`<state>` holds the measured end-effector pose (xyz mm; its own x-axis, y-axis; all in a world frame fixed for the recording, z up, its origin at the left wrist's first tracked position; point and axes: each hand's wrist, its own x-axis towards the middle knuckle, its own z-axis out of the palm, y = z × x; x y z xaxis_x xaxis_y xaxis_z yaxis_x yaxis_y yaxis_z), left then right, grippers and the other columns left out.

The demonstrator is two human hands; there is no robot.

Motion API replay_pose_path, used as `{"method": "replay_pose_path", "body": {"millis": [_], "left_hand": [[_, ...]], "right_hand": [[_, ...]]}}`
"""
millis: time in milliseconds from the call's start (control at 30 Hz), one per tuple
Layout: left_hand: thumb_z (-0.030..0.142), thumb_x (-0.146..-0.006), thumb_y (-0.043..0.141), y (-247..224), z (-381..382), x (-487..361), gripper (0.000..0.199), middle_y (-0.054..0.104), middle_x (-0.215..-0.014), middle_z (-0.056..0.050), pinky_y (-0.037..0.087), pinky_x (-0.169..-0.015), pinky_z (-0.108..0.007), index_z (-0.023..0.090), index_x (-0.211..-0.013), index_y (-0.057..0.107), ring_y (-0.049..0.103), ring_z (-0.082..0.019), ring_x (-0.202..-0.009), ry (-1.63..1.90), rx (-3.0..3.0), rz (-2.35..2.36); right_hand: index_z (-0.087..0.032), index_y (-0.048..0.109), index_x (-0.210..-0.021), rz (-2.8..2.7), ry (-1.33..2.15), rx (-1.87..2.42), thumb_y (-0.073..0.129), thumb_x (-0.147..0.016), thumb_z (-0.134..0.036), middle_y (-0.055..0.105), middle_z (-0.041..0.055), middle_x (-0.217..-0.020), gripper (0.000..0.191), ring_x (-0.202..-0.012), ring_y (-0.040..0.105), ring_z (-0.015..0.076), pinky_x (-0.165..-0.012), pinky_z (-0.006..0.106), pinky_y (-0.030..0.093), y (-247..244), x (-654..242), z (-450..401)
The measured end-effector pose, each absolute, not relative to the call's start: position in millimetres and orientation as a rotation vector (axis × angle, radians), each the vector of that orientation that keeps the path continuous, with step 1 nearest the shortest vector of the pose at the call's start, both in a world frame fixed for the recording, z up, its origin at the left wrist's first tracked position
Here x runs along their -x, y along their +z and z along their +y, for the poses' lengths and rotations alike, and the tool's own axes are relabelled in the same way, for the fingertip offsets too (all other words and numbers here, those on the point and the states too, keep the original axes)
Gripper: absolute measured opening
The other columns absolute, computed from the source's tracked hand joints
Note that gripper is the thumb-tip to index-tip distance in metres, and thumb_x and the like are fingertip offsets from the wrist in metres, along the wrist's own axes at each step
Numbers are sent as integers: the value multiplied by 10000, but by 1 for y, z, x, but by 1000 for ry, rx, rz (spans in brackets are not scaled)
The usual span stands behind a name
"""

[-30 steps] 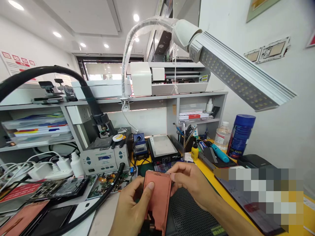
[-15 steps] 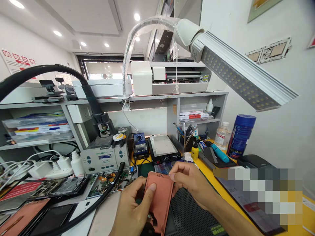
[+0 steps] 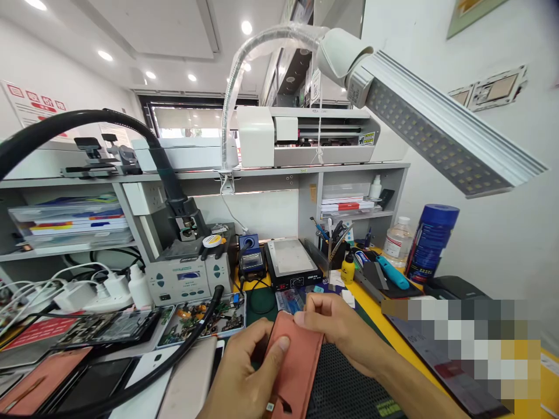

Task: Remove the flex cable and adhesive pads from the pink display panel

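A thin copper-pink phone panel (image 3: pixel 297 364), with a dark cutout low on it, is held tilted above the bench. My left hand (image 3: pixel 248 366) grips its left side, thumb flat on the face and fingers behind. At the top right corner, my right hand (image 3: pixel 336 326) is closed, thumb and index finger pinching the edge; whether a small part is also between the fingertips is hidden. Below lies a black perforated mat (image 3: pixel 349 381).
A parts tray (image 3: pixel 209 317) full of small boards sits left, crossed by a black hose (image 3: pixel 187 349). Phone shells and a dark screen (image 3: pixel 96 387) lie front left. Behind stand a soldering station (image 3: pixel 187 279) and a hot plate (image 3: pixel 290 259). A lamp (image 3: pixel 437 122) hangs overhead.
The phone panel and both hands have shifted slightly right in view. My right thumb now presses on the panel's top corner, where before it was just beyond the edge.
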<state>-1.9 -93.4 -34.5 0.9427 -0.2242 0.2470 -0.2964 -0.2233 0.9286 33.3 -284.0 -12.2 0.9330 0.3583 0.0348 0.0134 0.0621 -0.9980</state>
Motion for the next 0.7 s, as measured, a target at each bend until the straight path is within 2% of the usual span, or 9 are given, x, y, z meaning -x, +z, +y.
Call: {"method": "replay_pose_path", "body": {"millis": [100,233,500,700], "left_hand": [[595,-934,519,-36,-92,1,459,440,-708,15,335,-599,-234,170,-768,580,407,-141,-666,-21,-1839,-409],[570,-946,498,-37,-92,1,442,395,-696,28,297,-589,-243,175,-748,531,365,-135,-652,-80,-1872,-424],[569,-958,471,-38,-92,2,458,432,-724,9,315,-615,-255,161,-775,570,389,-148,-682,-99,-1874,-456],[579,-932,527,-35,-92,3,460,471,-701,3,352,-597,-239,166,-736,574,420,-145,-659,-60,-1855,-448]], "right_hand": [[-170,526,-672,-321,249,1552,745,-813,-398,421,-58,-635,346,-611,316,102,-568,251,243,-11,-31,-281],[-146,648,-702,-349,213,1624,654,-809,-279,525,-14,-696,170,-698,399,136,-657,272,298,-10,-30,-279],[-160,652,-653,-361,182,1682,605,-762,-290,497,-14,-647,177,-667,376,145,-633,281,291,-13,-31,-280],[-170,648,-655,-415,142,1735,600,-783,-297,511,-15,-641,186,-666,412,151,-636,279,306,-12,-31,-281]]}}
